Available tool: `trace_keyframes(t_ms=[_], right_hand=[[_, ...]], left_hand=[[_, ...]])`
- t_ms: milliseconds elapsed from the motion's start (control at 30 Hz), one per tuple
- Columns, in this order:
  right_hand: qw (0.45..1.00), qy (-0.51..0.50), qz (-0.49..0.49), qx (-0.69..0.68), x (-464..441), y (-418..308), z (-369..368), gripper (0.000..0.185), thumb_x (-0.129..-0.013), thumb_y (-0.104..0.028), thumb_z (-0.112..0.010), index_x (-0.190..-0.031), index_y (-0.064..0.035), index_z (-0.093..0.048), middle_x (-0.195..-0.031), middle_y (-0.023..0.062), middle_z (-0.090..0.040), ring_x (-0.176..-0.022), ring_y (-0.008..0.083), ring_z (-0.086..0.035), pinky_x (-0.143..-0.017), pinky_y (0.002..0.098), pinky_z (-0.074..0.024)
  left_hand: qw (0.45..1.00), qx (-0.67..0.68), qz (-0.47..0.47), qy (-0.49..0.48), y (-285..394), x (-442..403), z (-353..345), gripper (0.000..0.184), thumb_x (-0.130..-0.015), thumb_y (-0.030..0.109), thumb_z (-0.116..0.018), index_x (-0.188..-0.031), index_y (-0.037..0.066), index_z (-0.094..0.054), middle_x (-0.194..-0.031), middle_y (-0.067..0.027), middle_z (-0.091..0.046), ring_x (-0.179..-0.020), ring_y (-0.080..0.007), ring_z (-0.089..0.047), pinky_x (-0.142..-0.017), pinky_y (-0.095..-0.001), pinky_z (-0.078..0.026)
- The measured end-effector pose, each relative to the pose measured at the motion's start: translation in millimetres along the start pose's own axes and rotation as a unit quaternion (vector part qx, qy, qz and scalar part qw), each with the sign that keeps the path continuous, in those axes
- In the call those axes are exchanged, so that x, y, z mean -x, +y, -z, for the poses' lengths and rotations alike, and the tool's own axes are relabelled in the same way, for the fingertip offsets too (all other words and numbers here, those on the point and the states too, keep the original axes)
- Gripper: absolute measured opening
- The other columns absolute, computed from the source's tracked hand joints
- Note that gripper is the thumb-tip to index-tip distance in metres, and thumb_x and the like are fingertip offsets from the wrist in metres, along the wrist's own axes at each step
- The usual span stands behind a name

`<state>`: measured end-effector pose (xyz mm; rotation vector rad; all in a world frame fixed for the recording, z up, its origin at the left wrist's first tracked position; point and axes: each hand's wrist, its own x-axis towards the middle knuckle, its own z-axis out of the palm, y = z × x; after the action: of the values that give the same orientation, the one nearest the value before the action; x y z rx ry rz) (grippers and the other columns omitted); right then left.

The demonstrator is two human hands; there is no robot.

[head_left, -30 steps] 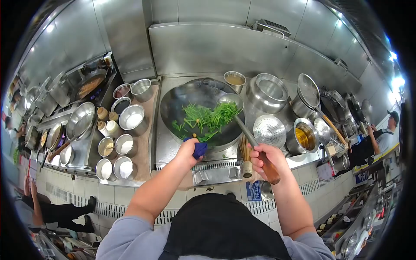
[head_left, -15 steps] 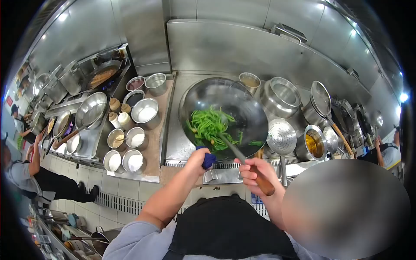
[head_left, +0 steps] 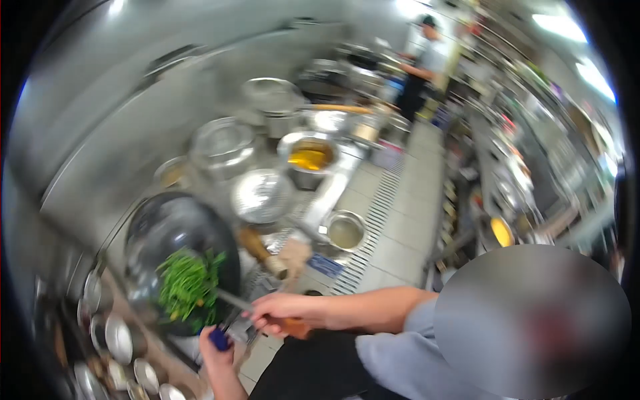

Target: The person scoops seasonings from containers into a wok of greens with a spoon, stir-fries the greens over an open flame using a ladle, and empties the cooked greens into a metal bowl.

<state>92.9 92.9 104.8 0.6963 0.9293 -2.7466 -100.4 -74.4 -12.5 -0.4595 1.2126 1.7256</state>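
A dark wok (head_left: 180, 223) stands on the stove at the left, with a heap of chopped green vegetables (head_left: 189, 283) in its near part. My left hand (head_left: 215, 357) is closed around a dark blue cloth (head_left: 219, 339) at the wok's near rim; whatever the cloth covers is hidden. With my right hand (head_left: 280, 311) I grip the wooden handle of a ladle (head_left: 233, 300). Its metal shaft slants left into the wok, and the greens hide its head. Motion blurs much of the view.
Beyond the wok are a perforated strainer (head_left: 260, 195), a pot of yellow oil (head_left: 312, 159) and a large steel pot (head_left: 223, 147). Seasoning containers (head_left: 120, 339) line the lower left. A metal pot (head_left: 346, 231) sits near the floor grate (head_left: 373, 230). A co-worker (head_left: 425, 63) stands farther back.
My view has swung to the right, so the wok now appears at the left and the aisle shows. Both hands keep their holds, and the greens are still in the wok.
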Motion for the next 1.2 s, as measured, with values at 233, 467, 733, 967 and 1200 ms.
trace_keyframes(t_ms=[233,467,733,967,1200], right_hand=[[0.998,0.040,-0.027,0.035,-6,34,32,0.018,-0.090,-0.017,-0.053,-0.104,-0.0075,-0.048,-0.063,0.0017,-0.051,-0.040,0.0119,-0.050,-0.034,0.0285,-0.0428],[0.985,0.040,-0.013,0.170,-12,21,35,0.015,-0.087,-0.015,-0.057,-0.092,-0.0038,-0.049,-0.062,0.0047,-0.051,-0.040,0.0134,-0.051,-0.033,0.0311,-0.0420],[0.998,-0.027,-0.016,0.049,50,-5,44,0.016,-0.082,-0.009,-0.055,-0.096,-0.0020,-0.051,-0.060,0.0022,-0.049,-0.041,0.0109,-0.047,-0.034,0.0280,-0.0373],[0.995,-0.083,0.061,-0.009,194,-29,121,0.020,-0.083,-0.009,-0.053,-0.100,-0.0006,-0.049,-0.063,0.0019,-0.047,-0.042,0.0116,-0.048,-0.034,0.0289,-0.0369],[0.983,0.036,0.176,-0.032,372,-29,207,0.025,-0.081,-0.007,-0.052,-0.105,-0.0008,-0.047,-0.064,0.0019,-0.048,-0.042,0.0112,-0.049,-0.035,0.0282,-0.0381]], left_hand=[[0.998,0.025,0.042,-0.035,1,-15,12,0.036,-0.083,0.041,-0.065,-0.085,0.007,-0.054,-0.068,-0.0015,-0.053,-0.052,-0.0120,-0.051,-0.039,-0.0215,-0.034],[0.999,0.008,0.036,-0.031,15,-62,52,0.017,-0.077,0.020,-0.057,-0.086,0.007,-0.052,-0.069,-0.0028,-0.053,-0.052,-0.0146,-0.050,-0.038,-0.0227,-0.034],[0.997,-0.063,-0.048,0.010,13,12,4,0.017,-0.076,0.019,-0.056,-0.087,0.006,-0.053,-0.069,-0.0033,-0.053,-0.052,-0.0149,-0.050,-0.038,-0.0232,-0.034],[0.982,-0.157,-0.101,-0.027,-56,85,-114,0.017,-0.075,0.017,-0.055,-0.087,0.005,-0.053,-0.069,-0.0037,-0.053,-0.052,-0.0152,-0.049,-0.038,-0.0236,-0.034],[0.971,-0.179,0.042,-0.154,-182,103,-306,0.015,-0.075,0.017,-0.057,-0.087,0.009,-0.052,-0.073,-0.0068,-0.059,-0.048,-0.0176,-0.048,-0.036,-0.0261,-0.035]])
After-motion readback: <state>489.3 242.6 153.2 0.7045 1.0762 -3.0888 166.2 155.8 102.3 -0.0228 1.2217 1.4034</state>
